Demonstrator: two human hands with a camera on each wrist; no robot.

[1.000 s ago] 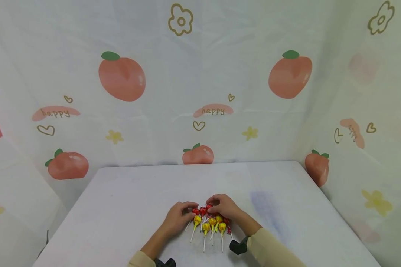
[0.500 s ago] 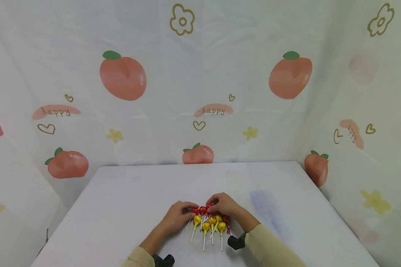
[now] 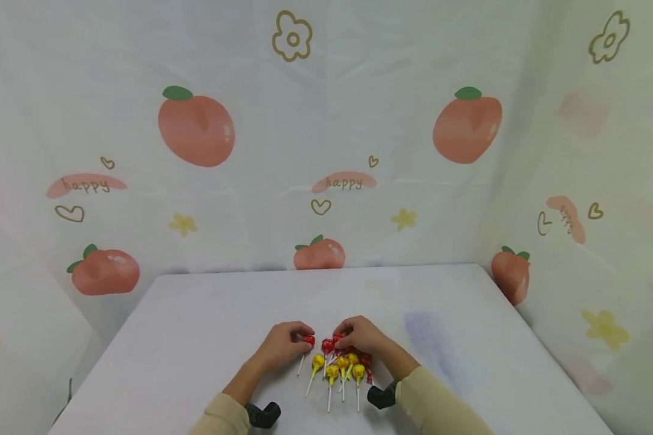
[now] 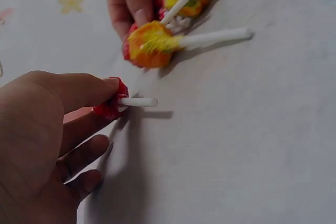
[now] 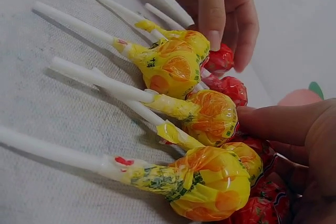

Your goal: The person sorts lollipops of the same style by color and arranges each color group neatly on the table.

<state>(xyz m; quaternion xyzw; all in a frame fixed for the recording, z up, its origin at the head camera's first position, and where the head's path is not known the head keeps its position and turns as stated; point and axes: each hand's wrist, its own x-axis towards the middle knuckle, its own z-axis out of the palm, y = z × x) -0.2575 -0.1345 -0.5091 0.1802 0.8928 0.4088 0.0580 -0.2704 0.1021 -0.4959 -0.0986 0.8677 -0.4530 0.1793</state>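
Left of a bunch of lollipops on the table, my left hand (image 3: 279,347) pinches the head of a red-wrapped lollipop (image 4: 107,109) between thumb and forefinger, its white stick pointing toward me. At the back of the bunch, my right hand (image 3: 361,334) has thumb and forefinger on another red lollipop (image 3: 337,339); its other fingers are partly hidden behind the candies. A separate red lollipop (image 3: 327,345) lies between the hands. In front lie several yellow lollipops (image 5: 212,190) with orange-printed wrappers, sticks toward me. More red lollipops (image 5: 260,211) sit under and beside my right hand.
The white table (image 3: 223,314) reaches back to a pale curtain (image 3: 272,121) printed with peaches, flowers and hearts. Dark wrist cameras (image 3: 382,396) sit below both hands, close to the tabletop. A bluish smudge (image 3: 430,332) marks the table at right.
My left hand has drawn its red lollipop a little to the left, widening the gap to the others. My right hand stays nearly in place at the back of the bunch.
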